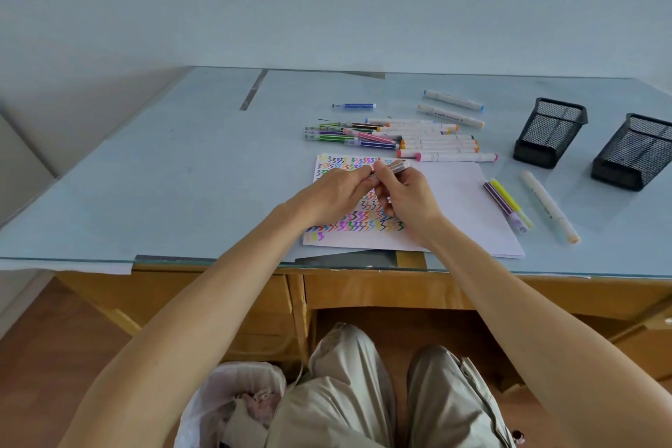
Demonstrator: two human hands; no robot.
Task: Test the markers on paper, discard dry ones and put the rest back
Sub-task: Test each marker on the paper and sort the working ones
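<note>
Both hands meet over the white paper, which is covered on its left half with coloured zigzag test marks. My left hand and my right hand together grip one striped marker held level above the sheet; its right end sticks out past my right thumb. A pile of striped and white markers lies just beyond the paper. A lone blue marker lies farther back. Three markers lie to the right of the sheet.
Two black mesh pen holders stand at the right of the glass-topped desk. Two white markers lie at the back. A bin with a white plastic liner sits on the floor by my left knee.
</note>
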